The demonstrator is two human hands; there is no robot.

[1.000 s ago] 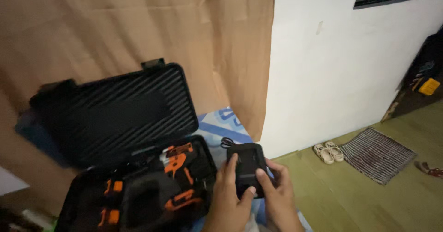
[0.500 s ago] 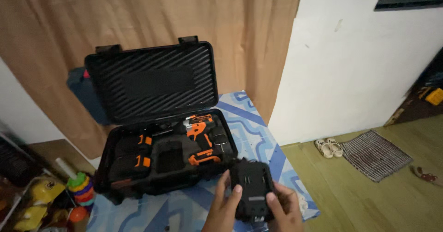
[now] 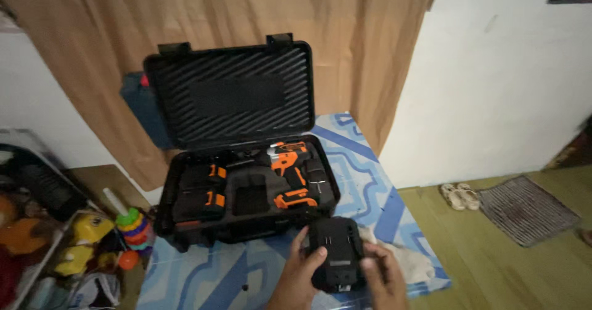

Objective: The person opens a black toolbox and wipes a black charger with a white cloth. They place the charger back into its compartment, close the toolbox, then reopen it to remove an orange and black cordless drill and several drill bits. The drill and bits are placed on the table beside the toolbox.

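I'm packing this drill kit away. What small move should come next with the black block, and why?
Probably carry the black boxy battery charger, held in the left hand and right hand, forward to the empty recess in the open black tool case, beside the orange drill.

Both hands, left [image 3: 300,274] and right [image 3: 383,277], curl inward, fingers gripping.

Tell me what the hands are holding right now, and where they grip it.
Both hands hold a black battery pack: the left hand grips its left edge, the right hand its right edge.
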